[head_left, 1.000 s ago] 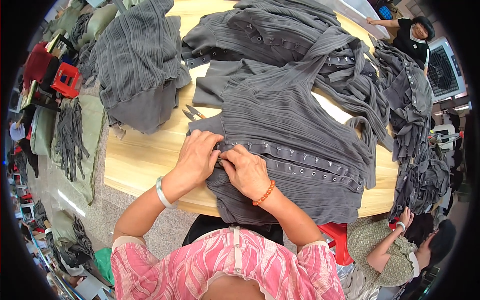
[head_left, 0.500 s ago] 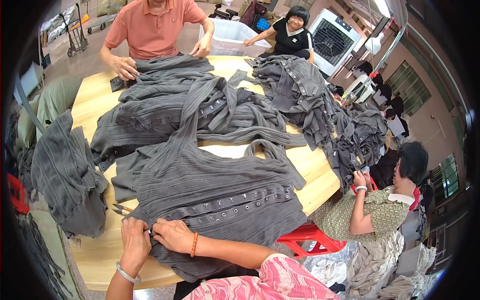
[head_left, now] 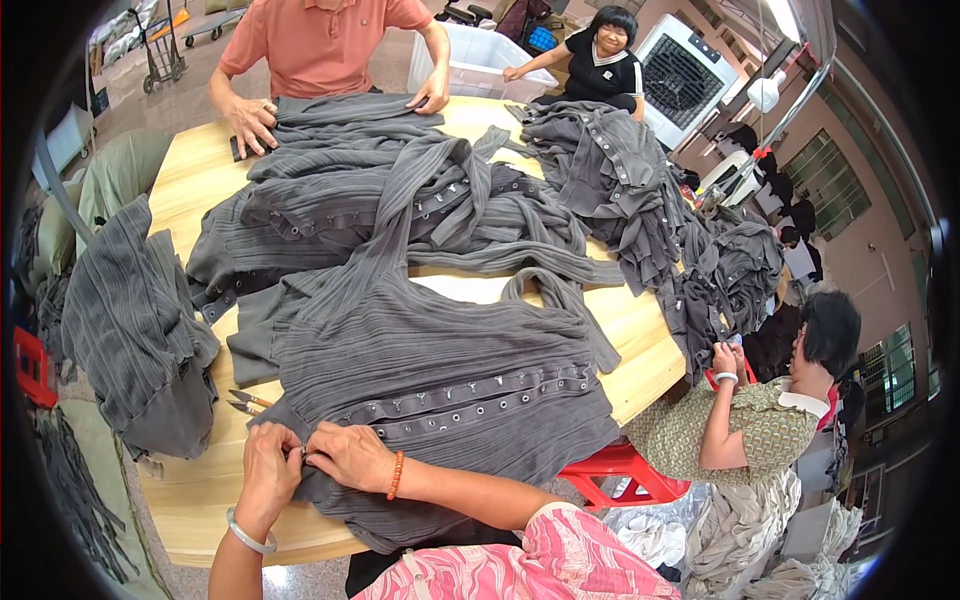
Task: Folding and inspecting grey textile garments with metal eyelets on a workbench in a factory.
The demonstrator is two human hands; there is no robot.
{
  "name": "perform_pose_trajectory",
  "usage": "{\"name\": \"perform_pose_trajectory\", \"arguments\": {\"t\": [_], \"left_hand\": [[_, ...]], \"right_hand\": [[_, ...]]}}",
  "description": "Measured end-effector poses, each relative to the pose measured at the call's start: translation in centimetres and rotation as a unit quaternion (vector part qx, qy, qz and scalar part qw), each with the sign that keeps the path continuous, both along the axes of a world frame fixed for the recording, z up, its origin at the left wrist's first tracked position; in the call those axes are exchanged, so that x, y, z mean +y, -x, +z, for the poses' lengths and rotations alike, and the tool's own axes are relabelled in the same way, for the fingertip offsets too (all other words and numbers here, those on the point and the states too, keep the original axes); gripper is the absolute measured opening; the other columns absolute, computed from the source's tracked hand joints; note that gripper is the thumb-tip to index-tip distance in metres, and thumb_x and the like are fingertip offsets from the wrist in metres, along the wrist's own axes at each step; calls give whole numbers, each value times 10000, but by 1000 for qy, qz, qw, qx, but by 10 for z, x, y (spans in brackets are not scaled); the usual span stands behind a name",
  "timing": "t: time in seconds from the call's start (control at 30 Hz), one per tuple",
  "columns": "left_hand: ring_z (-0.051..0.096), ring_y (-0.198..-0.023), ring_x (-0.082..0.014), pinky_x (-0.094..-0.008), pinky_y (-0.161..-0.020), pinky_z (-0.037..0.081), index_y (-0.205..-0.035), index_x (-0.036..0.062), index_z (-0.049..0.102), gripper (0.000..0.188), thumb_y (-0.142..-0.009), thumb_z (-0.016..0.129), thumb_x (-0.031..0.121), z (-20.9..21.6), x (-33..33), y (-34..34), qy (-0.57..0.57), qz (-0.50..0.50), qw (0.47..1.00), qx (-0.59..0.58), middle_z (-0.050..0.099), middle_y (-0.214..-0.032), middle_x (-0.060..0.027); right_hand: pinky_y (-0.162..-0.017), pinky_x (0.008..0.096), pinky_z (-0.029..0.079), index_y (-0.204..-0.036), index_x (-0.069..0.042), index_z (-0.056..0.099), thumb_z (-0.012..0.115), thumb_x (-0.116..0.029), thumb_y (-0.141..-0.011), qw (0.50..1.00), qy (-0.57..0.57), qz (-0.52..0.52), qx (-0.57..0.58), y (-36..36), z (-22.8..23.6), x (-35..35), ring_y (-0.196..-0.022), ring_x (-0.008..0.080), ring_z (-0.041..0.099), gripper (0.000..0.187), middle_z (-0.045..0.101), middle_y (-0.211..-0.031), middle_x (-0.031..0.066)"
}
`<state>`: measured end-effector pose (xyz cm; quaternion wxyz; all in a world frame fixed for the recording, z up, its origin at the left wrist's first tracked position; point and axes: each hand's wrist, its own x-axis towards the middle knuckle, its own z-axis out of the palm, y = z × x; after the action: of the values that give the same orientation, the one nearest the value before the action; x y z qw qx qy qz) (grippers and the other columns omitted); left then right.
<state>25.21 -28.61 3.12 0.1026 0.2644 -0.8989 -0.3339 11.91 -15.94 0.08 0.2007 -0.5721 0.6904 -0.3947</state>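
Since the earlier frames the view has lifted, so both hands now sit low and near, and the people at the far side of the tabletop [head_left: 190,500] show fully. Left hand [head_left: 270,468] and right hand [head_left: 347,456] meet at the near left end of the grey garment [head_left: 440,375], fingers [head_left: 318,462] of both closed in a pinch on the cloth at the end of its buttoned strip [head_left: 470,392]; what exactly lies between the fingertips cannot be told. A bangle [head_left: 247,532] rings the left wrist, an orange bead bracelet [head_left: 395,475] the right. Small snips [head_left: 243,402] lie on the wood just left of the garment, beyond the left hand. More grey garments are heaped farther off [head_left: 400,200] and at the left edge [head_left: 135,330]. A person in an orange shirt [head_left: 315,45] presses on cloth at the far side.
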Motion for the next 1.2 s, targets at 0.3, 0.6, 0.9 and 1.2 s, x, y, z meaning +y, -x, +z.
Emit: {"name": "perform_pose_trajectory", "arguments": {"t": [0.3, 0.6, 0.9, 1.2], "left_hand": [[535, -815, -346, -432, -739, 445, -806, 2, 580, 130, -738, 642, -89, 0, 3, 8, 81, -16, 995, 51, 588, -816, -155], [609, -670, -169, -310, -635, 494, -827, -35, 670, 42, -810, 663, 3, 8, -4, -5, -186, 67, 979, -43, 677, -767, -106], [564, -874, -348, -444, -805, 435, -912, 25, 605, 91, -822, 605, 21, 8, -4, 8, -35, -15, 999, 12, 628, -878, -142], [555, -909, -305, -413, -847, 427, -997, 21, 636, 241, -762, 682, -9, 3, 3, 3, 111, 5, 993, 28, 618, -904, -113]], "right_hand": [[-681, 481, 532, -899, -38, 622, 675, -169, -874, 999, -24, -26, -18, 5, 4, -5, -797, 382, 661, 144, 635, -895, 145], [-662, 428, 542, -936, -73, 645, 689, -191, -875, 1000, -15, -18, 6, -8, -2, -2, -790, 325, 664, 140, 620, -895, 101], [-667, 419, 540, -956, -102, 675, 693, -106, -849, 1000, -25, 9, 9, 12, 23, 5, -790, 330, 667, 109, 627, -940, 91], [-644, 382, 548, -923, -61, 680, 711, -39, -821, 999, -25, 29, -3, 10, 21, 4, -777, 299, 679, 109, 653, -979, 64]]}}
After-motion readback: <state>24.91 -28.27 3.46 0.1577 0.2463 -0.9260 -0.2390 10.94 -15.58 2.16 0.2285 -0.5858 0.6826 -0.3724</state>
